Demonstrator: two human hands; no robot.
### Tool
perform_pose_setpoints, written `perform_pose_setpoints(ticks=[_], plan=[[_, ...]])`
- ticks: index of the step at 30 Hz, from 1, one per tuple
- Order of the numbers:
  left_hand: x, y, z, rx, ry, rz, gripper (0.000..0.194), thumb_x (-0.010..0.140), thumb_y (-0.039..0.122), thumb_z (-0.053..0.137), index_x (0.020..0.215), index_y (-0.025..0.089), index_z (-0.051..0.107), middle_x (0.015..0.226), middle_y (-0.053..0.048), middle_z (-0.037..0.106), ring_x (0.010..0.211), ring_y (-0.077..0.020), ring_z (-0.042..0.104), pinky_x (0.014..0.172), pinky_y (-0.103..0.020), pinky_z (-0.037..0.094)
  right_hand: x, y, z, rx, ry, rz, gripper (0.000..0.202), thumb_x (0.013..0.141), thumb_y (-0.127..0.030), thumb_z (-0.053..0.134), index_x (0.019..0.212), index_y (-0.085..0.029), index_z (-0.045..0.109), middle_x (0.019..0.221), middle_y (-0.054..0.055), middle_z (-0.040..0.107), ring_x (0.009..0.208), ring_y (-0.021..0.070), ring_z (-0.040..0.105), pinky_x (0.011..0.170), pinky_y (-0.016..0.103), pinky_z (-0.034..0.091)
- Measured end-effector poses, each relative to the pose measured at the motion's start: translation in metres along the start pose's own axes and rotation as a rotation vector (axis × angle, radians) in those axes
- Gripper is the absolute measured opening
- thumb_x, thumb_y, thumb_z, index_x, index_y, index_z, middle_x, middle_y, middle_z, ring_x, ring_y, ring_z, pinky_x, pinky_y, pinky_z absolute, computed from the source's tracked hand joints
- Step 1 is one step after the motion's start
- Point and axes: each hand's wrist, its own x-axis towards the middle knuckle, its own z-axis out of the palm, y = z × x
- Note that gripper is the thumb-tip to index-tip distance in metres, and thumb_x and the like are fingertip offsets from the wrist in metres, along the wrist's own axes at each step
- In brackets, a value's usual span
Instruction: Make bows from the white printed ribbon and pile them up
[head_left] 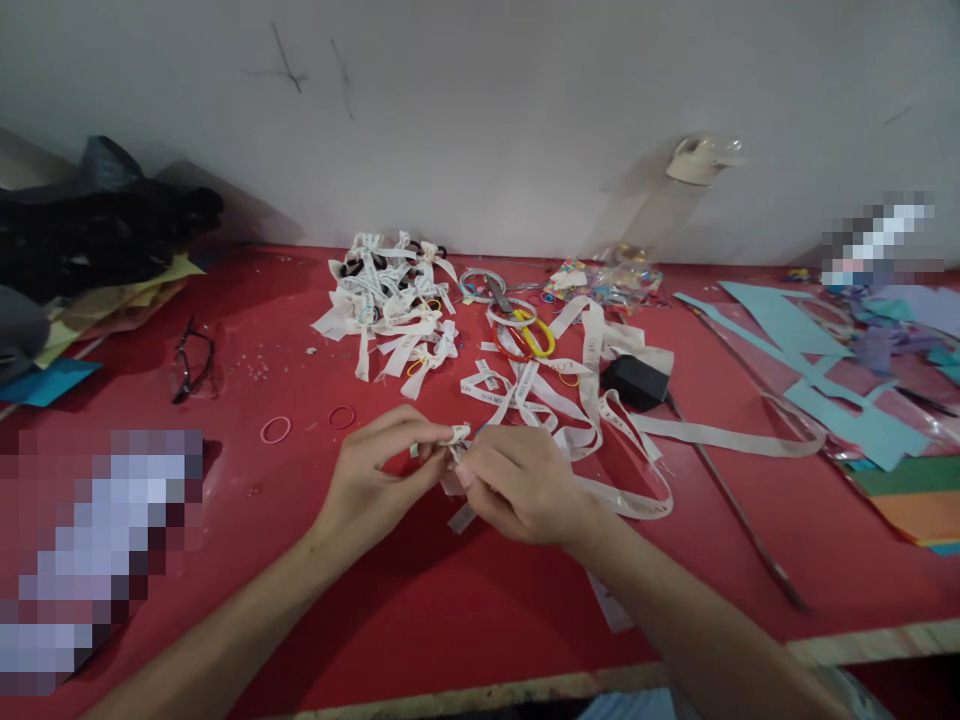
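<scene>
Both my hands meet over the middle of the red table (352,620). My left hand (382,465) pinches a short piece of white printed ribbon (459,434) between thumb and fingers. Closed on the same ribbon from the other side is my right hand (525,480), its fingers curled and partly hiding the ribbon. A loose end hangs below the fingertips. Just beyond, a long tangle of white printed ribbon (592,350) spreads to the right. A heap of ribbons tied on hair bands (390,290) lies farther back on the left.
Scissors (534,336) with yellow and red handles lie behind my hands. Two pink bands (275,430) are at the left, near eyeglasses (192,362). A black block (636,382) and a thin rod (739,510) are to the right, before light-blue paper scraps (862,410). A wall (480,120) rises behind.
</scene>
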Motion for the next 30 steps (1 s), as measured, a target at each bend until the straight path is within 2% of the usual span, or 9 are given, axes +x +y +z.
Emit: perform_pose_setpoints(ticks=[5, 7, 9, 11, 13, 16, 24, 28, 30], plan=[[0.005, -0.005, -0.003, 0.141, 0.055, 0.144, 0.017, 0.083, 0.007, 0.062, 0.095, 0.016, 0.069, 0.085, -0.004, 0.063, 0.078, -0.0112, 0.062, 0.070, -0.022, 0.051, 0.002, 0.001, 0.009, 0.349, 0.011, 0.501, 0.032, 0.096, -0.028, 0.042, 0.065, -0.021, 0.038, 0.056, -0.006, 0.037, 0.050, 0.0087, 0.036, 0.050, 0.023, 0.029], [0.006, -0.007, -0.005, 0.185, 0.047, 0.165, 0.016, 0.085, 0.008, 0.060, 0.095, 0.017, 0.069, 0.087, -0.004, 0.064, 0.080, -0.0117, 0.063, 0.071, -0.023, 0.051, 0.003, 0.001, 0.013, 0.380, 0.020, 0.591, 0.028, 0.096, -0.032, 0.043, 0.071, -0.020, 0.045, 0.059, -0.005, 0.043, 0.052, 0.0090, 0.040, 0.050, 0.023, 0.031], [0.007, -0.008, -0.006, 0.223, 0.039, 0.162, 0.015, 0.086, 0.009, 0.059, 0.092, 0.018, 0.069, 0.086, -0.003, 0.065, 0.079, -0.0113, 0.063, 0.071, -0.022, 0.052, 0.004, 0.002, 0.014, 0.356, 0.072, 0.603, 0.013, 0.094, -0.031, 0.048, 0.090, -0.020, 0.054, 0.076, -0.001, 0.057, 0.063, 0.0111, 0.051, 0.056, 0.023, 0.038], [0.007, -0.009, -0.007, 0.260, 0.026, 0.172, 0.014, 0.086, 0.009, 0.059, 0.091, 0.019, 0.068, 0.086, -0.003, 0.065, 0.078, -0.0109, 0.063, 0.070, -0.021, 0.052, 0.004, 0.003, 0.014, 0.316, 0.133, 0.556, 0.016, 0.091, -0.027, 0.052, 0.106, -0.021, 0.053, 0.097, 0.004, 0.061, 0.080, 0.0144, 0.057, 0.067, 0.025, 0.044], [0.006, -0.010, -0.007, 0.296, 0.010, 0.210, 0.015, 0.086, 0.008, 0.059, 0.091, 0.019, 0.068, 0.086, -0.003, 0.065, 0.079, -0.0109, 0.064, 0.070, -0.020, 0.052, 0.004, 0.005, 0.013, 0.308, 0.155, 0.486, 0.015, 0.091, -0.024, 0.053, 0.105, -0.021, 0.054, 0.102, 0.006, 0.060, 0.089, 0.0160, 0.057, 0.077, 0.027, 0.045], [0.004, -0.011, -0.007, 0.356, -0.007, 0.263, 0.016, 0.087, 0.008, 0.056, 0.090, 0.019, 0.067, 0.088, -0.003, 0.067, 0.081, -0.0113, 0.064, 0.070, -0.020, 0.052, 0.003, 0.006, 0.013, 0.380, 0.157, 0.471, 0.010, 0.091, -0.026, 0.053, 0.100, -0.021, 0.056, 0.099, 0.004, 0.060, 0.088, 0.0153, 0.058, 0.080, 0.028, 0.046], [-0.001, -0.010, -0.016, 0.536, -0.183, 0.377, 0.018, 0.093, 0.016, 0.048, 0.100, 0.019, 0.065, 0.096, -0.005, 0.070, 0.088, -0.0154, 0.066, 0.073, -0.024, 0.054, 0.006, 0.005, 0.017, 0.697, 0.180, 0.691, 0.020, 0.089, -0.041, 0.056, 0.089, -0.021, 0.059, 0.083, 0.000, 0.059, 0.069, 0.0111, 0.056, 0.060, 0.022, 0.047], [0.001, -0.007, -0.020, 0.556, -0.171, 0.498, 0.019, 0.093, 0.015, 0.049, 0.105, 0.017, 0.063, 0.098, -0.007, 0.070, 0.093, -0.0175, 0.065, 0.078, -0.027, 0.055, 0.008, 0.006, 0.016, 0.722, 0.195, 0.756, 0.020, 0.088, -0.040, 0.059, 0.085, -0.020, 0.059, 0.078, -0.001, 0.058, 0.067, 0.0105, 0.055, 0.060, 0.021, 0.047], [0.000, -0.005, -0.019, 0.519, -0.157, 0.471, 0.020, 0.093, 0.015, 0.049, 0.106, 0.020, 0.064, 0.098, -0.005, 0.070, 0.093, -0.0163, 0.066, 0.079, -0.026, 0.055, 0.008, 0.006, 0.017, 0.791, 0.218, 0.787, 0.022, 0.087, -0.041, 0.059, 0.083, -0.020, 0.058, 0.075, -0.002, 0.057, 0.065, 0.0102, 0.056, 0.061, 0.022, 0.048]])
